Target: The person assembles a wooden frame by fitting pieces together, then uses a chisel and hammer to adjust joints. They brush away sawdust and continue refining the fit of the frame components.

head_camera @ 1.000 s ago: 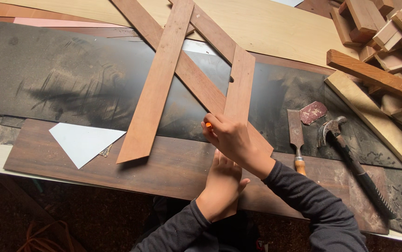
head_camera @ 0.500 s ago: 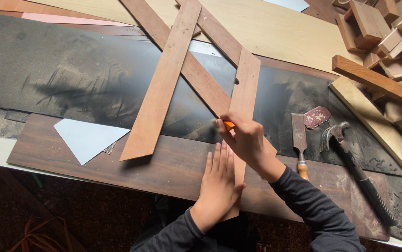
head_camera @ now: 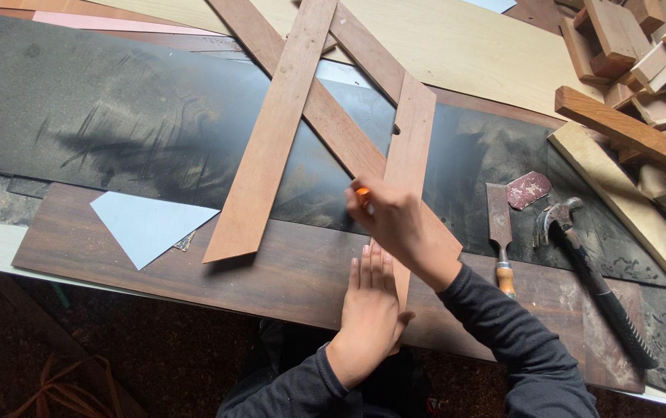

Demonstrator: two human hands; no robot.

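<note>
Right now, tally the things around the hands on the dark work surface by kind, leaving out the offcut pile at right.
Long wooden slats: 3
Hand tools: 2, a chisel and a hammer
Orange marker held in the right hand: 1
Pale blue sheet: 1
Reddish sandpaper scrap: 1
Total: 8
The left hand lies flat on a slat.

slats [head_camera: 271,155] crossed on sheet [head_camera: 78,116] | paper [head_camera: 143,224] left | chisel [head_camera: 499,224], hammer [head_camera: 588,279] right | offcuts [head_camera: 650,70] far right

My two bare hands, left hand [head_camera: 372,306] and right hand [head_camera: 395,224], emerge from dark charcoal long sleeves [head_camera: 503,325], snug at the wrists.
</note>
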